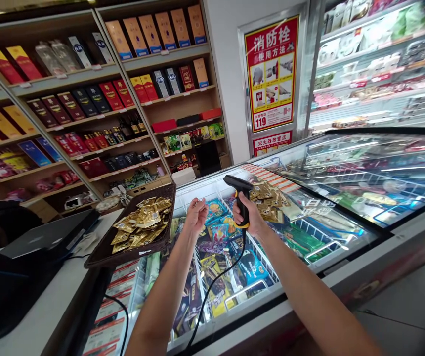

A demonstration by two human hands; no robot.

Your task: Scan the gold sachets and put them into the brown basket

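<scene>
- Black-and-yellow plastic pistol-shaped scanner (242, 210): held roughly upright above the white glass-topped freezer (257, 316), head uppermost, just left of a heap of shiny gold foil sachets (272, 200).
- Handling, as judged: light, stiff, smooth-cased and liable to damage if dropped; the handle was the sound place to take hold, and the trailing thin black cable (220, 276) could have dragged or snagged.
- Right hand (252, 215): clamped round the scanner's handle.
- Left hand (196, 215): raised near the scanner but apart from it, fingers curled in; whether anything was pinched there could not be told.
- Dark brown woven tray (171, 207): left of the left hand, bearing further gold foil packets (142, 222).
- Beyond: brown wooden shelves (183, 109) carried boxed goods (164, 30).
</scene>
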